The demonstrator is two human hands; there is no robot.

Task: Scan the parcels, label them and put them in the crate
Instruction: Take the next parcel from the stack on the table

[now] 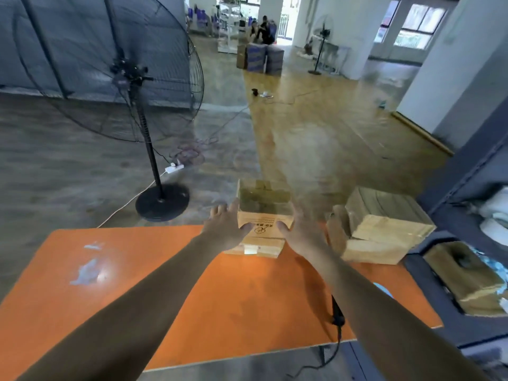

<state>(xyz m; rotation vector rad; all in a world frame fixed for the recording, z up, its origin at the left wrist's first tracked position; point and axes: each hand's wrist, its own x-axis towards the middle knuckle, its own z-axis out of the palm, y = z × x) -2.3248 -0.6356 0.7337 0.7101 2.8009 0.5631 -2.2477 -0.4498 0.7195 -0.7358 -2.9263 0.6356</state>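
Head view: both hands are clasping the parcel (pixel 264 213) at the far edge of the orange table (pixel 137 270), centre frame. The left hand (pixel 224 233) is spreading its fingers along the left side, the right hand (pixel 301 233) is laying straight, blurred fingers on the right, and both thumbs are pressing the near face. Probably picking up for the scan; next it is needing an even squeeze and a carry toward the scanner (pixel 336 312) lying lower right.

Two hands (pixel 224 232) (pixel 301 233), two fans (pixel 129 75) (pixel 324 33)

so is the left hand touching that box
Touching. The head view shows the left hand with its thumb lying on the front face of the cardboard box.
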